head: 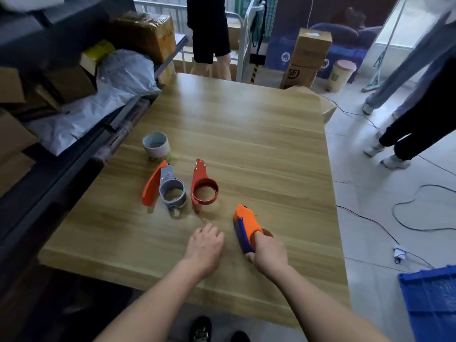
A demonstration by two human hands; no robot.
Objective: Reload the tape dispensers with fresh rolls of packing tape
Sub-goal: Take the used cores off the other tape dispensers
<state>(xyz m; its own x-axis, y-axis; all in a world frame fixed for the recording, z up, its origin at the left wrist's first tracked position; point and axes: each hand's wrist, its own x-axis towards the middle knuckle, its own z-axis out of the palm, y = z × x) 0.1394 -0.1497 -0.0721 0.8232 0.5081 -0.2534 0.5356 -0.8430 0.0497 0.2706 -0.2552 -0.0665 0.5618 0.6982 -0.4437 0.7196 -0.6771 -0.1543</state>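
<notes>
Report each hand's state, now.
Left hand: open, fingers loosely curled over the table, holding nothing visible.
Right hand: closed around the orange-and-blue tape dispenser.

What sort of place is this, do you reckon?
Probably a parcel packing or shipping room. Cardboard boxes are stacked beyond the table, grey mailer bags are piled on the left, and tape dispensers lie on the table.
</notes>
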